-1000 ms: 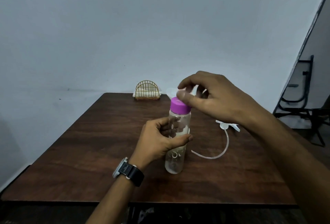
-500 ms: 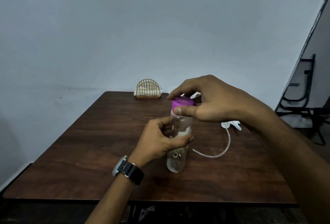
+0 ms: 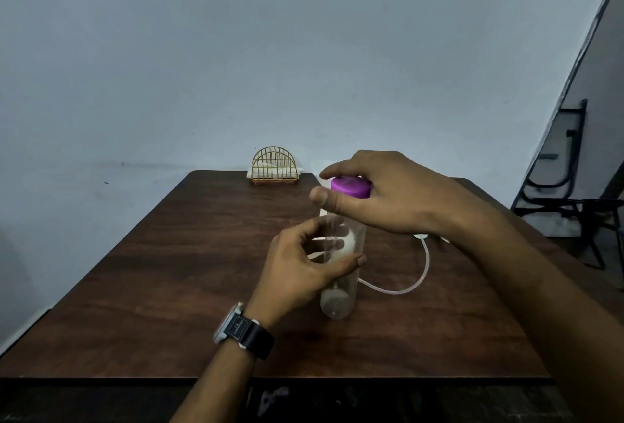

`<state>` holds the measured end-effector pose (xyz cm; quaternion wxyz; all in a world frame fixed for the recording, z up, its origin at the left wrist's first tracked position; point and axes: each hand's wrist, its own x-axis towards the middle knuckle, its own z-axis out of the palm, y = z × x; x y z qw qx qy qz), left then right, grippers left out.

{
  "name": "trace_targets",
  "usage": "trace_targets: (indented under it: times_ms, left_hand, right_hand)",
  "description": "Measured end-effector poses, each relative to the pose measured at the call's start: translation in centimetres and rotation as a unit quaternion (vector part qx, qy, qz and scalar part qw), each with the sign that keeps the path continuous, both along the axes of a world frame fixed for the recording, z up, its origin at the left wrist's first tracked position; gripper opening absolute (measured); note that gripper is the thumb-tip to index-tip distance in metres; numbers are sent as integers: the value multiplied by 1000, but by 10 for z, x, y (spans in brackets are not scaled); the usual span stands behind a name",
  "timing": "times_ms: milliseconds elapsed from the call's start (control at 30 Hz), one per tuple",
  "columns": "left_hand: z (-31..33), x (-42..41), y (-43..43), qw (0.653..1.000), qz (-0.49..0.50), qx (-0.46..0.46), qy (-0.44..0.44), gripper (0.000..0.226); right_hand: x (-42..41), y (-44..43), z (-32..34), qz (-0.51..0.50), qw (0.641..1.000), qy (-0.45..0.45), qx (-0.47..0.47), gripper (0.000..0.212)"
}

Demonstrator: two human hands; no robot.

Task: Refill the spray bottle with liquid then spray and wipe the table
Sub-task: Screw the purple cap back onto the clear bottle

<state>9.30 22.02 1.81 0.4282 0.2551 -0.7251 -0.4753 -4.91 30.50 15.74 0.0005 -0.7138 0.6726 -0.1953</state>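
Opening the clear bottle [image 3: 337, 301] for the refill seemed the step in hand. It stood upright mid-surface [image 3: 169, 287], the left grip [image 3: 297, 270] clasped round its body and the right grip [image 3: 388, 196] pinching the purple cap [image 3: 351, 188] from above. Whether the cap was off the neck was hidden. Next, the cap would need lifting clear with the bottle held steady. The sprayer tube [image 3: 405, 289] lay just right.
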Motion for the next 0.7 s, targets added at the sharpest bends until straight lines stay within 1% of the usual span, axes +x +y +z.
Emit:
trace_targets:
  times_ms: [67,100,267,433,567,633,700]
  left_hand:
    - [0,0,-3,1000,-4,5,-7,60]
    - [0,0,-4,1000,-4,7,-10,61]
    - [-3,0,-2,1000,12,-3,4,64]
    - [0,-2,4,999,31,-23,5,68]
    - [4,-2,7,999,23,-33,-2,65]
    - [3,0,8,999,24,-30,3,63]
    - [0,1,9,1000,18,-14,18,66]
  right_hand:
    - [-5,1,3,48,995,-84,21,56]
    - [-8,2,4,60,993,-103,23,46]
    - [-12,-5,-2,51,994,-94,-20,36]
    - [-9,-4,-7,32,992,-115,-46,34]
    - [-13,-1,-5,34,990,-129,-42,36]
    - [-16,3,-6,47,988,-141,-32,45]
    - [-19,8,-12,61,986,-152,-19,63]
